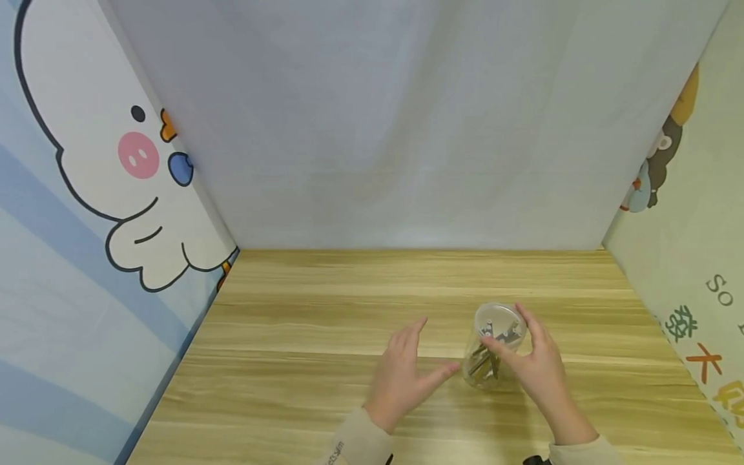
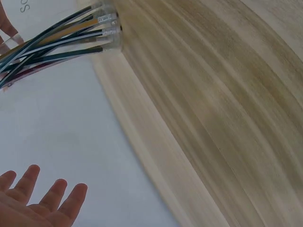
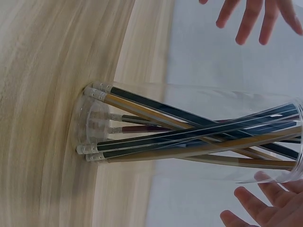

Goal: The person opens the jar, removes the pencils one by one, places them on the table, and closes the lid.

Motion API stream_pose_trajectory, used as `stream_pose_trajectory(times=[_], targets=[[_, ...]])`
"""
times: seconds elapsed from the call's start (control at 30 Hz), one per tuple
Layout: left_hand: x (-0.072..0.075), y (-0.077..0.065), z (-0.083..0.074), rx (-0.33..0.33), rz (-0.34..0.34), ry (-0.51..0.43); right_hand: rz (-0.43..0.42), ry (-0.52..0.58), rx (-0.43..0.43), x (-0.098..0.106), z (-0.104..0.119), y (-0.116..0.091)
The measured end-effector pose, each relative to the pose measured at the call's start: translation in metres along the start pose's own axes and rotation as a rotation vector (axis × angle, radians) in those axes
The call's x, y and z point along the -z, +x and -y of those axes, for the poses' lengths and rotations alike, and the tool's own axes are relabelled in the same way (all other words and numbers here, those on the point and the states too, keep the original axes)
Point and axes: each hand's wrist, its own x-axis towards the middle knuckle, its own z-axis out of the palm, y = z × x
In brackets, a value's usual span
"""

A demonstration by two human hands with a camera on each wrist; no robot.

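A clear plastic cylindrical jar [image 1: 478, 368] stands upright on the table, right of the middle. Inside it several pencils [image 3: 175, 135], dark green and yellow-brown among them, lean across each other with their white-tipped ends at the base. My right hand [image 1: 540, 371] grips the jar near its top rim, thumb on the near side and index finger on the far side. To the left of the jar, my left hand [image 1: 401, 381] hovers with spread fingers and holds nothing; its thumb points toward the jar, seemingly just short of it.
The wood-grain table [image 1: 279, 387] ends at a pale grey wall [image 1: 372, 129] at the back. Cartoon-printed panels flank it on the left [image 1: 75, 310] and right [image 1: 686, 258]. A dark band [image 1: 536, 460] shows at the right wrist.
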Motion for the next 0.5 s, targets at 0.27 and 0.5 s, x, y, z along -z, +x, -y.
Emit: stream_pose_trajectory(times=[0.27, 0.5], targets=[[-0.020, 0.006, -0.009, -0.051, 0.089, 0.041, -0.030, 0.025, 0.017, -0.002, -0.003, 0.002], [-0.039, 0.011, -0.013, -0.040, 0.144, 0.001, -0.019, 0.031, 0.033, -0.002, -0.006, 0.001]])
